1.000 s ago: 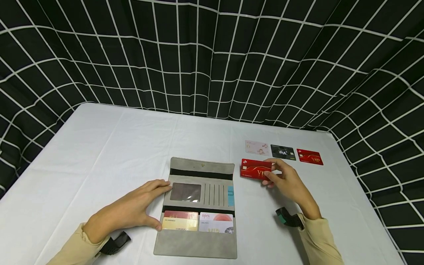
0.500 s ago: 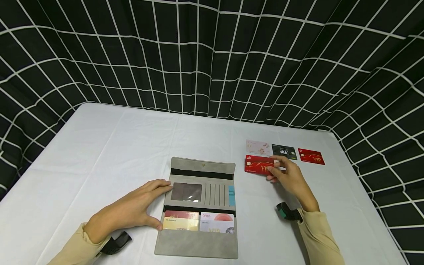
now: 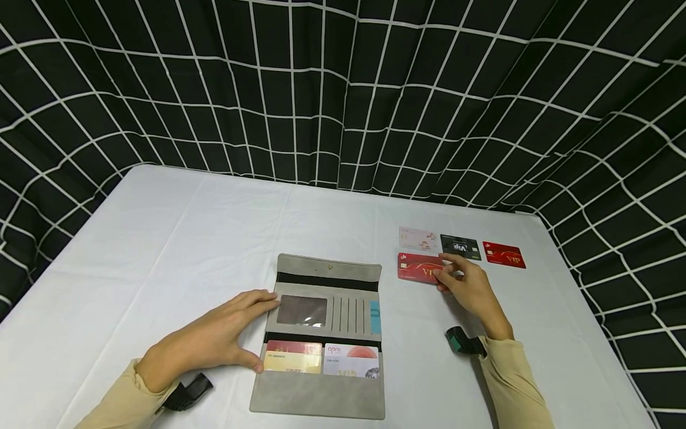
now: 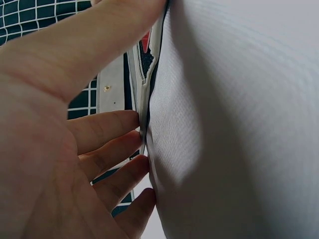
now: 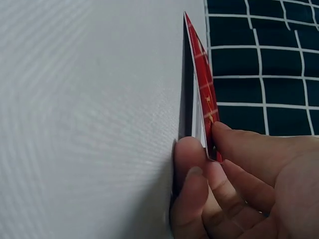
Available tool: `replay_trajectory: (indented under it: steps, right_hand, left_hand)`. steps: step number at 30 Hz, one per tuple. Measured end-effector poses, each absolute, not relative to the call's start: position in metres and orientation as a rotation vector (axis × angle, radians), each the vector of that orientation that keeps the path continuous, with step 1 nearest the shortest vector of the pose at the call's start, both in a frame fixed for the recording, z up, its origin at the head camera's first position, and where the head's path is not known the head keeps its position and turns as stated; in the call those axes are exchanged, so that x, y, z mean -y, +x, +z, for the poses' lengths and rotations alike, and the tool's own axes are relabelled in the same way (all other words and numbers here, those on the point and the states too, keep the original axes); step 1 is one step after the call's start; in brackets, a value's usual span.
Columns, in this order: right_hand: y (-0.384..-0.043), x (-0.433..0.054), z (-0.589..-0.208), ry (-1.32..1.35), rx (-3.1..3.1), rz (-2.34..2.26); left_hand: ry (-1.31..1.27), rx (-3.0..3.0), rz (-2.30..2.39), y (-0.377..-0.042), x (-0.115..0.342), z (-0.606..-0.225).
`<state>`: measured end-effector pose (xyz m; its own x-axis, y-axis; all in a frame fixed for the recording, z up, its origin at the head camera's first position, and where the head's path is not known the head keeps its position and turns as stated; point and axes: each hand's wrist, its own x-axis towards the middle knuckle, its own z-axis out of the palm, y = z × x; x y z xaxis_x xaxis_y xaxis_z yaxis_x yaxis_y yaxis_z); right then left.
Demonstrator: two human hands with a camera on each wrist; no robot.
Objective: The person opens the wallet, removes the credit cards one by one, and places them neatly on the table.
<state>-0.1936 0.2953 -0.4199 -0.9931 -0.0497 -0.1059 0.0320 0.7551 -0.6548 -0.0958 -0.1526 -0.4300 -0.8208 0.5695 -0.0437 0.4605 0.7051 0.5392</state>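
My right hand (image 3: 474, 292) pinches a red VIP card (image 3: 415, 267) by its right end, thumb on top and fingers beneath. In the right wrist view the card (image 5: 204, 74) slants, its far end low to the cloth and its gripped end raised. My left hand (image 3: 209, 336) touches the left edge of an unfolded grey wallet (image 3: 316, 396), fingers loosely spread and thumb near the lower pocket. In that pocket sit a red-and-yellow card (image 3: 293, 360) and a white-and-pink card (image 3: 351, 362). A blue card (image 3: 375, 317) peeks from the middle section beside narrow slots.
Behind the held card lie a pale pink card (image 3: 418, 239), a black VIP card (image 3: 460, 246) and another red VIP card (image 3: 504, 254) in a row. They rest on a white cloth-covered table (image 3: 177, 250). A black curtain (image 3: 300, 89) with white grid lines hangs behind.
My right hand has moved the red card slightly right and back, away from the wallet, and lowered it toward the table just in front of the pale card. My left hand has stayed at the wallet.
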Motion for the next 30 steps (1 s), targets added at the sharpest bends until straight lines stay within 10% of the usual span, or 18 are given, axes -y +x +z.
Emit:
replay_trajectory:
  steps: [30]
  right_hand:
    - [-0.1984,-0.3,-0.4264,0.128,-2.886,-0.984]
  left_hand:
    - [0.836,-2.692,0.792,-0.096,0.1536,-0.4272]
